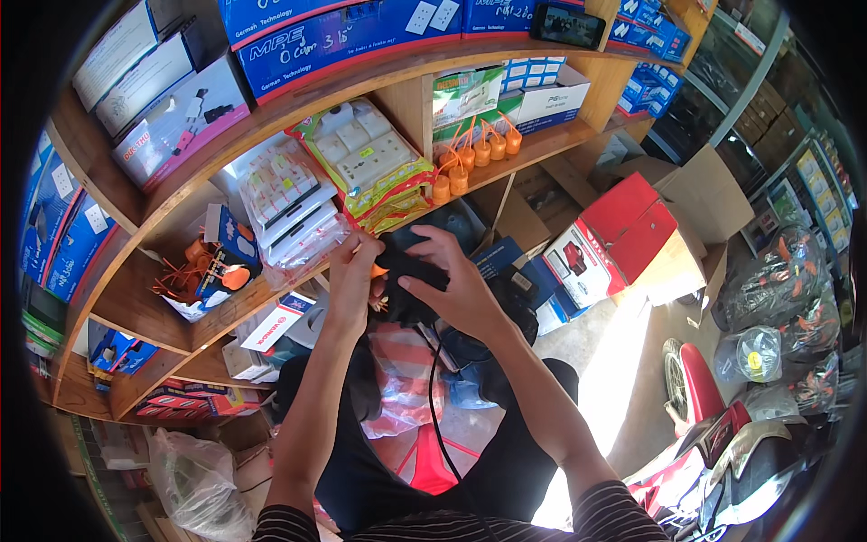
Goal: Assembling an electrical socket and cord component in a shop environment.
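Note:
Both my hands meet in front of the shelf, close together over a dark black thing whose kind I cannot make out. My left hand is closed, its fingertips pinched around a small orange piece that is mostly hidden. Fingers of my right hand curl over the black thing, the thumb pressing its near side. Below the hands, a red-and-white striped plastic bag lies between my knees. A thin black cable runs down toward my lap.
Curved wooden shelves hold blue boxes, packed white sockets and hanging orange lamp holders. More orange pieces lie in an open box at left. A red-and-white carton and a red motorbike stand at right.

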The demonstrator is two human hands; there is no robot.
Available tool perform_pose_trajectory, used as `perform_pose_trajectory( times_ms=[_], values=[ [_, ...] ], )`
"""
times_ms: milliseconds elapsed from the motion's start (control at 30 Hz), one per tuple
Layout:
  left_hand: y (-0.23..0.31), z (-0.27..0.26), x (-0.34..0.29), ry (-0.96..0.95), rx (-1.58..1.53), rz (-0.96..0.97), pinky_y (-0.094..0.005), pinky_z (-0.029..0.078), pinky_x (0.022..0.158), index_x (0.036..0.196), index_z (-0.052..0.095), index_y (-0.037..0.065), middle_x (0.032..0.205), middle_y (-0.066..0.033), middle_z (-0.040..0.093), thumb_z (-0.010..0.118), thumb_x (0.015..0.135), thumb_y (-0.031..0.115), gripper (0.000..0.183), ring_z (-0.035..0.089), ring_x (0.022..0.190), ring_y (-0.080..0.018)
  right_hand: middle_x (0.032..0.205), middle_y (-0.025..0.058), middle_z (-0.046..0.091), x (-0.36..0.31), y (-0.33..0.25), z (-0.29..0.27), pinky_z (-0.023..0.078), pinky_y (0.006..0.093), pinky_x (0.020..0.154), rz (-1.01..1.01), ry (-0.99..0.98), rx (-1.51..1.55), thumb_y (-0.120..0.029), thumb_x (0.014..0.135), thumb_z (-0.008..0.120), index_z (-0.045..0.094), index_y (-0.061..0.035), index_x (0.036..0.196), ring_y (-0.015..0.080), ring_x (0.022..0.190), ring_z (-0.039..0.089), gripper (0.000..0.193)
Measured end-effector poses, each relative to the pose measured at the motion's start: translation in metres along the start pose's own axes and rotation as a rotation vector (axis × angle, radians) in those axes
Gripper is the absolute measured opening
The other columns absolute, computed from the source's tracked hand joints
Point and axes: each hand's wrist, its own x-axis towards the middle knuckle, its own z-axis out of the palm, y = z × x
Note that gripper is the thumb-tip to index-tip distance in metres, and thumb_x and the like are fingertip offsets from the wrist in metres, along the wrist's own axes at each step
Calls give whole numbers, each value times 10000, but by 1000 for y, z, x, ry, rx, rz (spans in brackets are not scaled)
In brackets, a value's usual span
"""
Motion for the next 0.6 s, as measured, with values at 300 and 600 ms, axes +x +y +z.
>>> perform_pose_trajectory(
  times_ms=[300,600],
  values=[
    [-10,-6,3,-89,108,35,-202,374,482,878,549,65,781,-8,529,619,940,209,172,497,615,-53,944,135,646,-1,4,3,509,360,776,-78,29,-300,-201,920,685,648,-6,1056,320,864,658,241],
    [-6,4,-6,-121,389,360,-195,381,571,990,643,7,778,4,579,658,937,214,214,485,680,-36,1008,133,636,5,10,4,503,336,809,244,-18,-34,-242,932,672,577,9,1214,209,900,656,389]
  ],
)
